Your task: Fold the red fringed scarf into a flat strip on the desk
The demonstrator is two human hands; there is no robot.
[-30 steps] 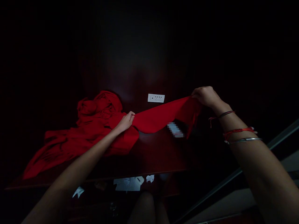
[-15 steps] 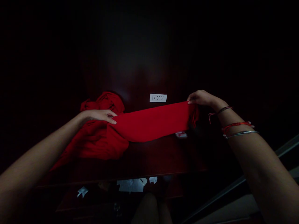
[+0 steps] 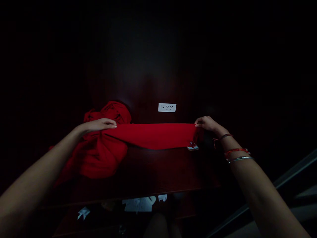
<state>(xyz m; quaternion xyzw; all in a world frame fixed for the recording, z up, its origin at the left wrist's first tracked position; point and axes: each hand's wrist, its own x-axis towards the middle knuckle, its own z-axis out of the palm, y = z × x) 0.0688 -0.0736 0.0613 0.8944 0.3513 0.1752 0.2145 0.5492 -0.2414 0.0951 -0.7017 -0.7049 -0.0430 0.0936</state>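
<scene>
A long strip of red cloth [image 3: 155,136] is stretched level between my two hands above a dark table. My left hand [image 3: 100,124] pinches its upper edge at the left, beside the larger bunched part of the cloth [image 3: 101,162]. At the right end, my right hand [image 3: 207,123] grips the upper corner between thumb and fingers. Bracelets circle my right wrist and forearm. Just below the strip's right end lies a small pale object [image 3: 193,147], partly covered by the cloth; its kind is unclear.
On the dark panel behind sits a white power socket [image 3: 167,107]. The dark red table [image 3: 158,175] has its front edge nearest me. Below that edge are pale papers [image 3: 138,204] and a crumpled scrap [image 3: 83,213]. Much of the surroundings is too dark to make out.
My right hand has come down and slightly left with its end of the cloth. The strip, slanted before, now runs level. My left hand has shifted a little left.
</scene>
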